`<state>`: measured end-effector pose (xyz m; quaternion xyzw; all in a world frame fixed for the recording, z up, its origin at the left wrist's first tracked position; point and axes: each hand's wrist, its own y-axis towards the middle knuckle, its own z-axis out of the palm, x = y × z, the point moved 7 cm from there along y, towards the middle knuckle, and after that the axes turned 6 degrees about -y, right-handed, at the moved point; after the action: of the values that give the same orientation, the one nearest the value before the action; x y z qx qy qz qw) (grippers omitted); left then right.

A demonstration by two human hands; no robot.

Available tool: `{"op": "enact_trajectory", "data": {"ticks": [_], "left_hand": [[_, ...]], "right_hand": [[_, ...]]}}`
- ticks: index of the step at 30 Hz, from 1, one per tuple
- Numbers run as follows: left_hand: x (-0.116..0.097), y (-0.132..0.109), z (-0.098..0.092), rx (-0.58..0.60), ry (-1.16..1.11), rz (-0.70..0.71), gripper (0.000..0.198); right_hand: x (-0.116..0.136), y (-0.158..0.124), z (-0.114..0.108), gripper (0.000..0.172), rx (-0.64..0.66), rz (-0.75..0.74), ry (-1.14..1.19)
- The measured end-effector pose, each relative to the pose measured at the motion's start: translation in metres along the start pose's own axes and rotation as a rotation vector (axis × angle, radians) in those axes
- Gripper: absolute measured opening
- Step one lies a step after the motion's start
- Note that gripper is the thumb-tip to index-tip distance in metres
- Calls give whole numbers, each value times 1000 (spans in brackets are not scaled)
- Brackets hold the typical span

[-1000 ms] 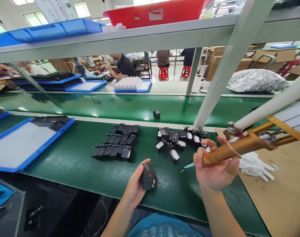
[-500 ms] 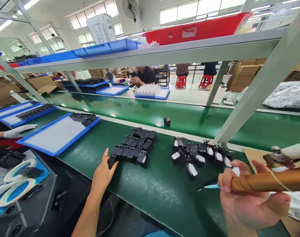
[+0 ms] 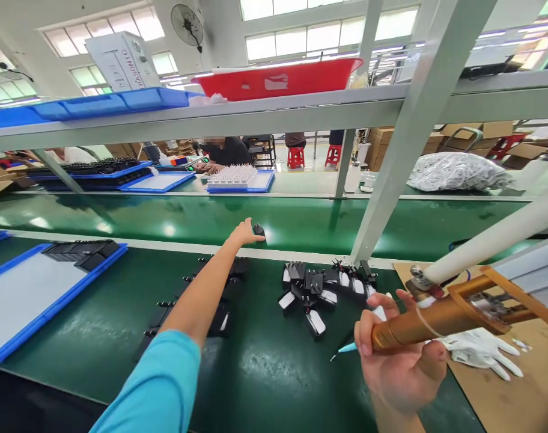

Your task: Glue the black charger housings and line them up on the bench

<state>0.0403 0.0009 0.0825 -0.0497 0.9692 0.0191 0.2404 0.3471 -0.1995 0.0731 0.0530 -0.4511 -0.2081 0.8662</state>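
My left hand [image 3: 243, 233] reaches across to the green belt, thumb and forefinger apart beside a black plug adapter [image 3: 259, 231]. The thumb lies along the near side of its base; whether they touch I cannot tell. My right hand [image 3: 398, 367] is closed around a bronze-coloured cylindrical tool [image 3: 404, 329], with a light-blue nose [image 3: 347, 347] and a thin metal tip pointing left above the worktop. Rows of black plug adapters [image 3: 222, 322] stand partly hidden under my left arm. Between my hands lies a loose pile of open black adapter housings [image 3: 316, 323], several showing white inside.
A blue-rimmed tray [image 3: 98, 264] with black adapters stands at the left. A slanted metal post [image 3: 382, 186] rises behind the pile. At the right, a white glove [image 3: 479, 352] lies on cardboard [image 3: 494, 397] under a white pipe [image 3: 490, 231]. Across the belt, a person sits working.
My left hand has left the adapter at the end of the rows and stretched forward to the lone adapter on the belt. My view has turned right; my right hand still grips the tool.
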Motion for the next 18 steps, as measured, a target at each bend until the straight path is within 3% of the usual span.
{"op": "enact_trajectory", "data": {"ticks": [4,8,10,12,14,18], "left_hand": [[1,23,15,40,32,-45,34],[-6,19,-7,59,84,-25,32],[-15,5,-24,58,107,19,36],[-26,-25,-36,61,107,90,59],[-35,-74,-35,113,83,161,67],[-41,-194,12,322,-120,314,59]], "right_hand": [[2,1,2,48,-10,-11,-8],[4,1,4,44,-2,-14,0],[4,1,5,43,8,-9,1],[4,0,6,43,19,-1,-1],[5,0,7,44,26,-1,-4],[5,1,8,46,30,-15,-12]]}}
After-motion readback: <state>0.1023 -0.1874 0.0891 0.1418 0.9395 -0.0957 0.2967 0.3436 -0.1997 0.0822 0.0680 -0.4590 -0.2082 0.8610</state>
